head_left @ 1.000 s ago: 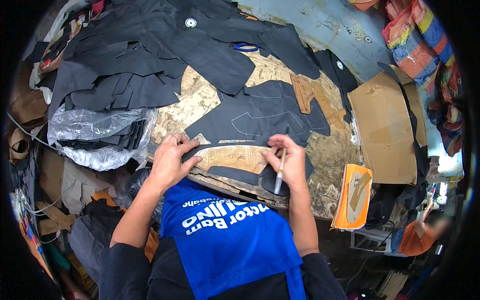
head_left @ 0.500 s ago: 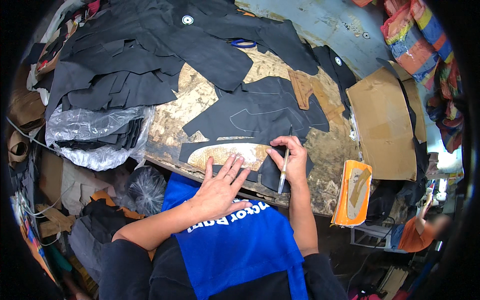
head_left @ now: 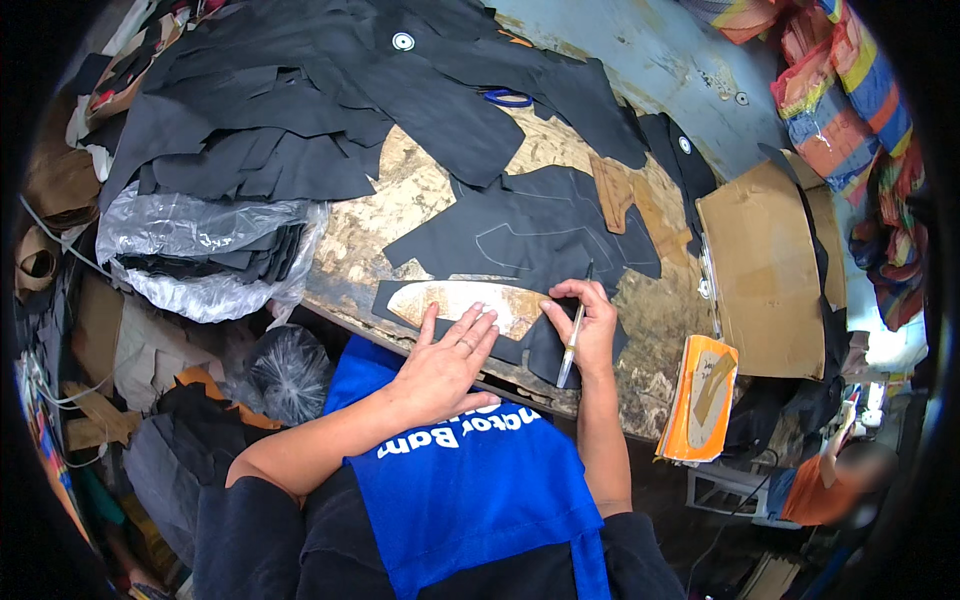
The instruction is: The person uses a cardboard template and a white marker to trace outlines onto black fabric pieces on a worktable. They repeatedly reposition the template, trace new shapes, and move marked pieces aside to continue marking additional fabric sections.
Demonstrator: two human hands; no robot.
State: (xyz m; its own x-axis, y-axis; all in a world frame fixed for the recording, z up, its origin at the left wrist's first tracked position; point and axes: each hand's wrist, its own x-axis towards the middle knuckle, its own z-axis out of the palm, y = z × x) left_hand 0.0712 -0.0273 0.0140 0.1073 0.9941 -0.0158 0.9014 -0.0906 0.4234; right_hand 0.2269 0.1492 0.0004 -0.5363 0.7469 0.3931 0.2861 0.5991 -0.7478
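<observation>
A long rounded template (head_left: 415, 297), tan and whitish with worn patches, lies on a strip of black leather-like material (head_left: 386, 290) near the table's front edge. My left hand (head_left: 445, 365) rests flat across its lower edge, fingers spread. At the template's right end is my right hand (head_left: 592, 335), its thumb and forefinger close to the tip. A slim pen (head_left: 571, 350) with a pale, clear barrel is held in it, tilted, one end pointing down toward the table edge. Just beyond lies a larger black piece (head_left: 450, 235) with thin light outlines drawn on it.
Brown templates (head_left: 612, 195) lie right of the marked piece. Black sheets (head_left: 250, 110) cover the far left, above a plastic-wrapped stack (head_left: 165, 235). Blue-handled scissors (head_left: 508, 98) sit farther back. Rightward are cardboard (head_left: 765, 280) and an orange pad (head_left: 690, 400). Another person (head_left: 815, 490) is at far right.
The whole view has shifted slightly, so the table contents appear a little farther right. Both hands keep nearly the same pose, and the pen stays in my right hand.
</observation>
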